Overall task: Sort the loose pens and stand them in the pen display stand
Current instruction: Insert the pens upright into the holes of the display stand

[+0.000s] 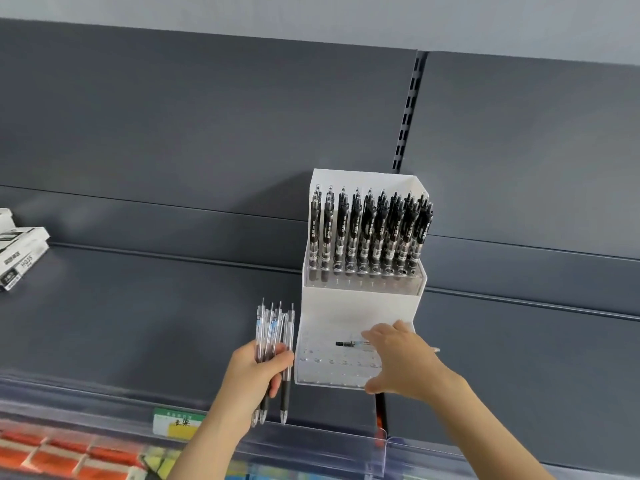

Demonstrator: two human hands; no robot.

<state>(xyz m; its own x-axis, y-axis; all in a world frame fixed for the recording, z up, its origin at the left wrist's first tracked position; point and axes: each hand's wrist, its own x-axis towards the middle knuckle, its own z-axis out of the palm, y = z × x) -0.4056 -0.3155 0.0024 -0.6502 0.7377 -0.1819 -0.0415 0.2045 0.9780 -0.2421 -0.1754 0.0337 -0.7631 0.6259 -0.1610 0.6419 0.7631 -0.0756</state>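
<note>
A dark grey slotted metal upright (408,109) runs down the back of the shelving. Flat dark grey metal back panels (207,116) stand on either side of it, and a pale grey painted wall (311,12) shows above it. Below it lies the dark grey metal shelf deck (138,323). Far left of the upright sit stacked white cardboard boxes (20,254). Well below it, a clear plastic price rail (311,441) fronts the deck and carries a green and white paper label (176,422). Blurred orange-red packets (52,452) show beneath. The light is soft and even.
</note>
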